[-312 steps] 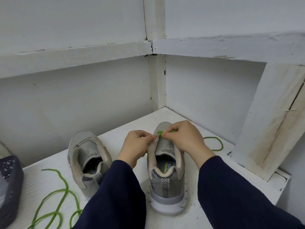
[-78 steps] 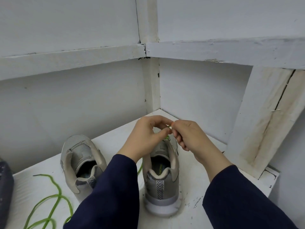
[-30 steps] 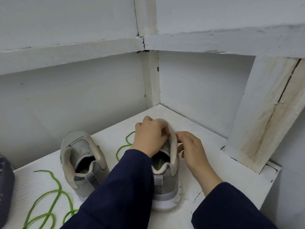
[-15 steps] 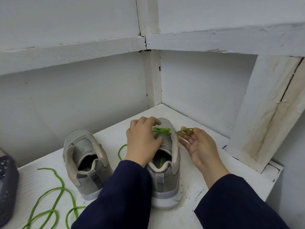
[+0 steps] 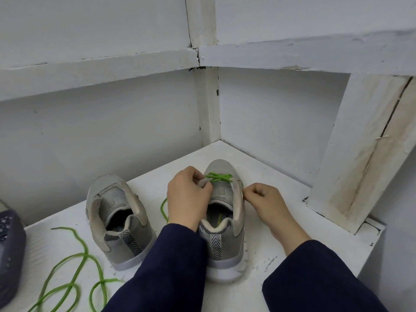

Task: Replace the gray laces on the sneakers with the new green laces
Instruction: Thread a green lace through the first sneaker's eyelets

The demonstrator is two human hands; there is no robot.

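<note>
Gripping the left flap of the right shoe [image 5: 216,242], the left hand [image 5: 186,199] has its fingers curled round that flap, close to the front holes. The right hand [image 5: 265,199] sits just beside the shoe's right edge. Its fingers are curled and its tips touch the edge, but I cannot tell if it pinches anything.

The green lace [image 5: 219,177] crosses the front of the right shoe, just past the left hand's fingers. A bit more of it shows on the desk [image 5: 315,221], just left of that hand.

The right shoe stands on the desk with its heel toward the person and its toe toward the corner of the white walls. The left shoe [image 5: 131,239] stands near it on the left, a little turned, with no lace in it. A loose lace [image 5: 84,253], also green, lies in loops on the desk in front of the left shoe.

A dark thing [image 5: 9,255] sits at the far left edge. A white board [image 5: 364,154] leans on the right. Both arms wear dark blue sleeves.
</note>
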